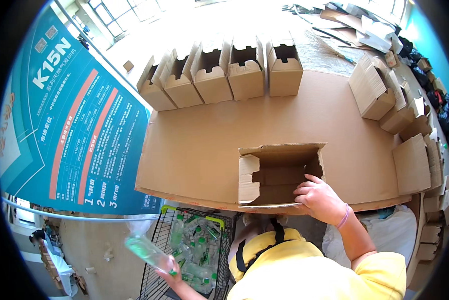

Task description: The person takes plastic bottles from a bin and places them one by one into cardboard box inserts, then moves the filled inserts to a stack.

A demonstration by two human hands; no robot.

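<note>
My left hand [170, 274], at the lower left beside the wire cart, is closed around the capped end of a clear plastic bottle [148, 254]. The bottle tilts up and away to the left, its far part greenish and a little blurred. An opened cardboard box [248, 180] lies near the front edge of the cardboard-covered table [199, 150], its opening facing up. My right hand [318, 199] grips that box at its near right corner, fingers reaching over the rim to the inside. Nothing shows inside the box.
A black wire cart [152, 270] with several green-capped bottles [199, 247] stands left of me. Several open boxes [247, 82] line the table's far edge, and more boxes [372, 90] stand at the right. A large blue printed banner [79, 130] rises on the left.
</note>
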